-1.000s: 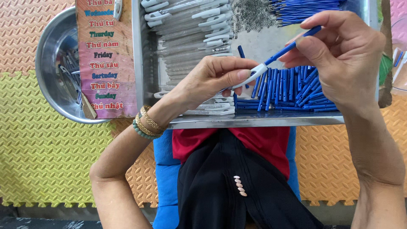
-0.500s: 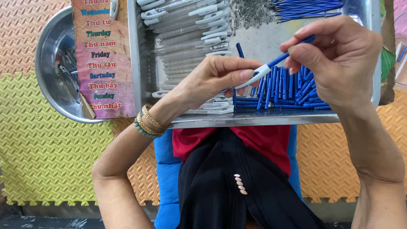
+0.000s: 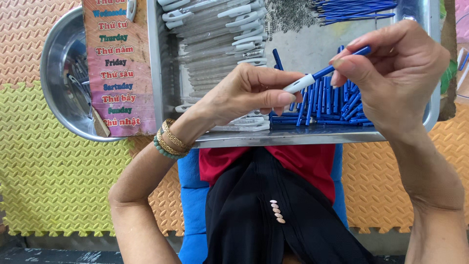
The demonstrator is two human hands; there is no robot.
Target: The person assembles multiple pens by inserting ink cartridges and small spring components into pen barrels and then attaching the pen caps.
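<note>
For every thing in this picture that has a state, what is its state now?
left hand: pinching the pen's white end
right hand: pinching the pen's blue end
pen: held above the tray, tilted
metal tray: holds clear barrels and blue parts
round metal bowl: partly covered by a card

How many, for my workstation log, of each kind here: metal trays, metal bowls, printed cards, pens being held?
Rectangular metal tray: 1
Round metal bowl: 1
Printed card: 1
Held pen: 1
Total: 4

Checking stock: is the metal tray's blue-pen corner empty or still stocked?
Stocked: a pile of blue pen parts lies in the metal tray beneath both hands.
</note>
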